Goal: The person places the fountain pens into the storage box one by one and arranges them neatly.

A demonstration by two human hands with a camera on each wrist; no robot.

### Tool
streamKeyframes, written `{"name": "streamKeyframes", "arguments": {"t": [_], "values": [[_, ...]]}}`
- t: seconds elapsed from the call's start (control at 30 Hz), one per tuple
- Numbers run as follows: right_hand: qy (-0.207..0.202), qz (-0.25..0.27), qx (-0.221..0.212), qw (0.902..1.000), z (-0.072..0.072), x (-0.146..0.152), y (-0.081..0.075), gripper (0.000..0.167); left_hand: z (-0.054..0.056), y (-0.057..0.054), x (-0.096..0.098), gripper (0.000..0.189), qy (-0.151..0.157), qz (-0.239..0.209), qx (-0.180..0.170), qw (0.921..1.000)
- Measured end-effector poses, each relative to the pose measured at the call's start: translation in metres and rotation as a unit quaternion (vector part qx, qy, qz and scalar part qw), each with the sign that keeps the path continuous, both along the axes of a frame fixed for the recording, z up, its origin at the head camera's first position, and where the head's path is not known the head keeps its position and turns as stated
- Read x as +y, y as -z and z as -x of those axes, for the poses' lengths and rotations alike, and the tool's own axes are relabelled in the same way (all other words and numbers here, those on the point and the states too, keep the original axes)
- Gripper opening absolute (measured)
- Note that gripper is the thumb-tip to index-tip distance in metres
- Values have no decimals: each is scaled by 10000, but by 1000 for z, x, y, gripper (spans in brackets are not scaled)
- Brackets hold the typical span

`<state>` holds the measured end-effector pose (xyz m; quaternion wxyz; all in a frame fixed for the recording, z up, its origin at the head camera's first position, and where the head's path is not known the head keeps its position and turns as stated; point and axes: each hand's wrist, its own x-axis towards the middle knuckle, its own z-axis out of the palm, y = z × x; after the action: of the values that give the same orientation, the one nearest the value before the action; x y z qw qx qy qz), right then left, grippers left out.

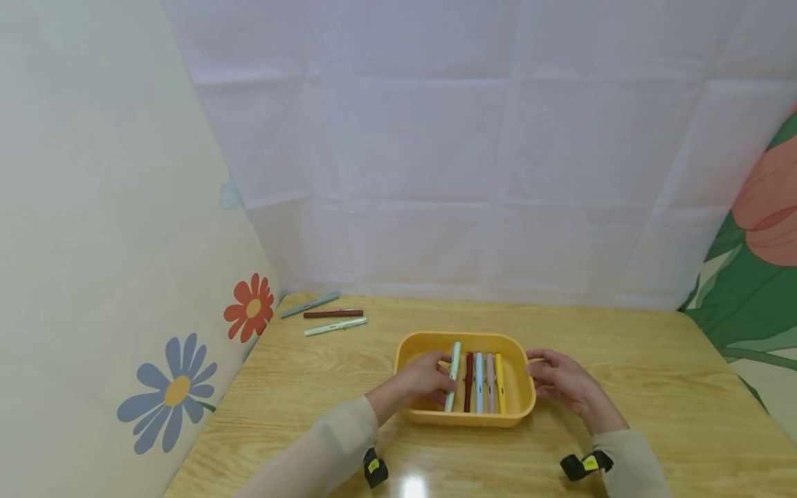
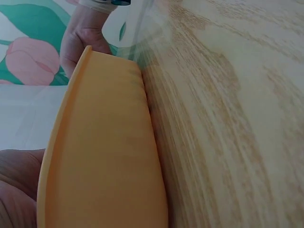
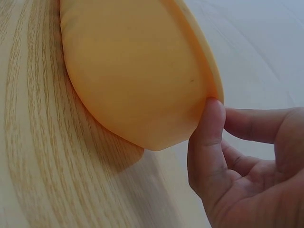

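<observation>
Left fingers (image 1: 445, 381) pinch mint pen (image 1: 456, 356), right fingers (image 1: 545, 374) tray (image 1: 463, 418) rim; four pens (image 1: 479, 384) inside, three more pens (image 1: 333, 314) on desk (image 1: 654, 360).

pens (image 1: 333, 314): 8 | tray (image 1: 463, 418): 1 | hands (image 1: 426, 377): 2 | table (image 1: 635, 353): 1

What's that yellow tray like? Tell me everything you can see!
The tray is smooth, shallow and orangey yellow, with rounded corners; it looks plastic. It sits on the wooden table, open side up. Four pens lie inside, and the left hand holds a pale green pen there. The right hand touches its right end.
</observation>
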<state>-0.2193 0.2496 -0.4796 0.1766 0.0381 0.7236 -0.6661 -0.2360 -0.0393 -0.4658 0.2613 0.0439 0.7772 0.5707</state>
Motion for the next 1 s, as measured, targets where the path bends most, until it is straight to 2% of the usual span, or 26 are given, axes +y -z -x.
{"name": "streamKeyframes", "arguments": {"t": [0.23, 0.37, 0.6, 1.0], "values": [[-20, 36, -16, 10000, 1, 1, -2, 53, 2, 4, 7, 52, 58, 572, 267, 9980], [-31, 57, 13, 10000, 1, 2, -3, 52, 2, 3, 9, 50, 42, 721, 305, 9969], [-128, 97, 28, 9999, -3, 3, -1, 53, 0, 7, 10, 46, 190, 570, 193, 9980], [-111, 137, 20, 9998, -2, 4, 0, 56, -3, 7, 15, 48, 41, 521, 111, 9986]]}}
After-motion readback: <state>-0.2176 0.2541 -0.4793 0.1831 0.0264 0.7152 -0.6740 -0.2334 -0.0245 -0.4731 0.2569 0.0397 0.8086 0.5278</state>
